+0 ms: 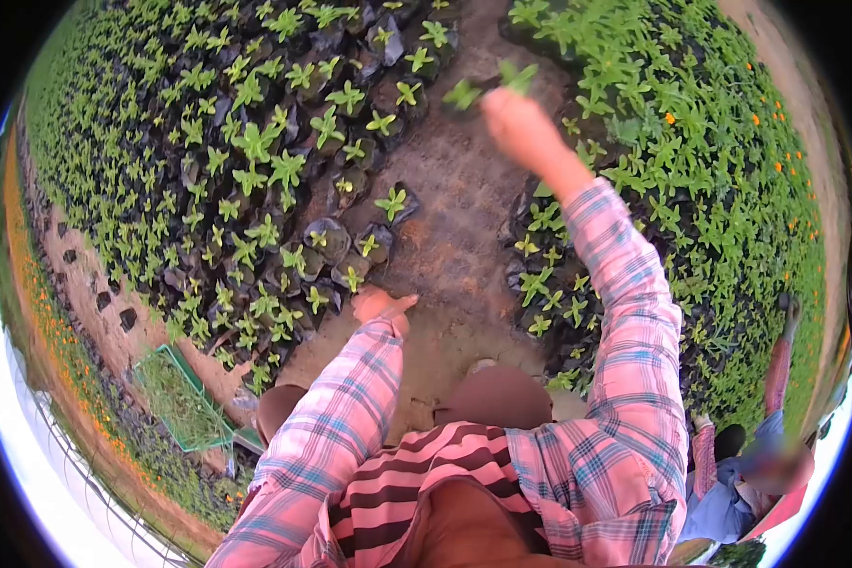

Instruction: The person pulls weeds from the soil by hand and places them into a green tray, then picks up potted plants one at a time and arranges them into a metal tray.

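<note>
My right hand (523,133) is closed and raised over the bare soil between two plant blocks, smeared by motion. Green seedlings (462,94) stick out past its fingers, blurred along with it; their roots or bags are hidden. Low at the edge of the left block is my left hand (381,308), with one digit stretched out to the right and the others partly hidden. Just beyond it stands a seedling in a black bag (352,278). More black-bagged seedlings (326,239) stand close by, and one bagged seedling (394,203) sits at the block's edge.
Dense bagged seedlings (256,142) spread on the left. Taller plants with orange flowers (672,118) fill the right. A strip of brown soil (454,199) runs between them. At lower left lies a green crate (182,402) holding grass-like plants. Another person (719,511) is at lower right.
</note>
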Demonstrator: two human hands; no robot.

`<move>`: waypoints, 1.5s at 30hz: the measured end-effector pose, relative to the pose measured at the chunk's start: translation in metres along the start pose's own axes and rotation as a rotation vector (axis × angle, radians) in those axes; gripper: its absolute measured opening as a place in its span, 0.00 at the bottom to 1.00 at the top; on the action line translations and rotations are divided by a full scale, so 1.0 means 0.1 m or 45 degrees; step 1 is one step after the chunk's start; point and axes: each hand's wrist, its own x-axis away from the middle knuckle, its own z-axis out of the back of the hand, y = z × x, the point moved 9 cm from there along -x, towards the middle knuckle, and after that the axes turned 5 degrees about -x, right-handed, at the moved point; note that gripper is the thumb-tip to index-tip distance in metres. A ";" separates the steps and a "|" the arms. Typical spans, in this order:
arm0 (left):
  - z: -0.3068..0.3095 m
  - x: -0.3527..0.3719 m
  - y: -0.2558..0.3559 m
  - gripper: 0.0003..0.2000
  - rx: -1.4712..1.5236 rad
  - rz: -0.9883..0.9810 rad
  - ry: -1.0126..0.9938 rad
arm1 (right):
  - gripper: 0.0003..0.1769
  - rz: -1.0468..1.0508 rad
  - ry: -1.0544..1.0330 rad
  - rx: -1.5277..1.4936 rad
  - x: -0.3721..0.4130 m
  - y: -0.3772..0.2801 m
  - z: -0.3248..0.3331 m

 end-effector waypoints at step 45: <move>-0.04 -0.03 -0.01 0.51 -0.156 -0.033 0.092 | 0.16 -0.656 0.290 0.274 -0.93 1.92 0.32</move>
